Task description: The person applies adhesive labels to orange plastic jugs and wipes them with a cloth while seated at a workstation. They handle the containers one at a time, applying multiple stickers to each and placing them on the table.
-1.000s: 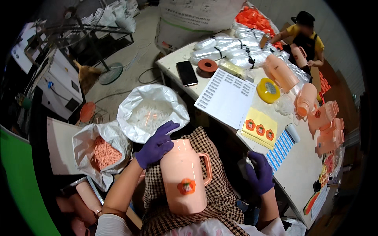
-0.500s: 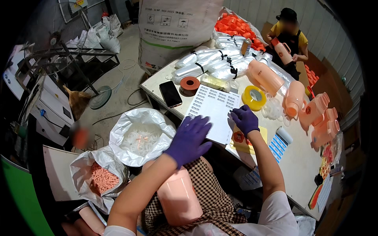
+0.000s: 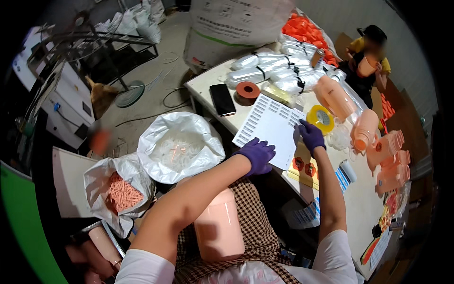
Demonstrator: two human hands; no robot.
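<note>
A white sheet of small printed labels (image 3: 272,127) lies on the table in front of me. My left hand (image 3: 258,155), in a purple glove, rests on its near edge with the fingers stretched out. At the sheet's right edge, my gloved right hand (image 3: 311,136) has its fingers pinched together; what is between them is hidden. A pink plastic jug (image 3: 220,229) lies across my lap on the checked apron, partly behind my left forearm. Beside the sheet, under my right wrist, are yellowish sticker sheets (image 3: 302,165) with red round pictures.
Behind the sheet are a phone (image 3: 222,99), a brown tape roll (image 3: 247,91), a yellow tape roll (image 3: 320,119) and bundled clear bags (image 3: 269,71). Pink jugs (image 3: 390,146) stand at right. Sacks of clear rings (image 3: 179,146) and pink strips (image 3: 124,191) stand left. A person (image 3: 369,61) works opposite.
My left hand has come down from above the sheet's near edge onto it. My right hand stays at its right edge. The whole view has shifted, and the co-worker has raised a pink jug.
</note>
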